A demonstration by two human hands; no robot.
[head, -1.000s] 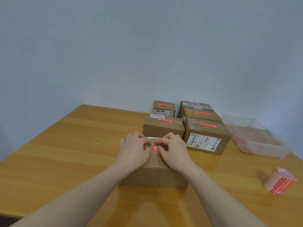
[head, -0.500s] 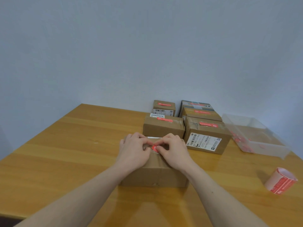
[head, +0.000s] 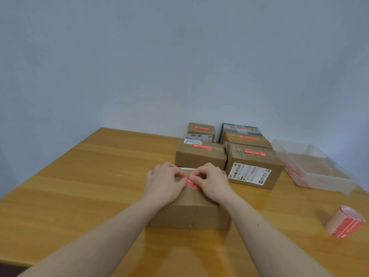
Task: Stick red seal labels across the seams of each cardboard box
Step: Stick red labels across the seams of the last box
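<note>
Pressing: I hold a red seal label down on top of the near cardboard box, over its taped middle seam.
Label: it lies between my two hands, only a short red strip showing in the gap between my thumbs; the rest is under my fingers.
Left hand: rests on the left half of the box top, fingers curled, thumb tip on the left end of the label.
Right hand: rests on the right half of the box top, fingers curled, thumb and forefinger on the right end of the label; I cannot tell whether it pinches or only presses.
Box: it sits on the wooden table right in front of me, both forearms reaching over its near edge.
Behind: four sealed boxes stand in a cluster near the wall, each with a red label on top.
Right side: a clear plastic tray lies beside the cluster, red scraps inside it.
Near right: a roll of labels lies on its side on the table, well apart from my hands.
</note>
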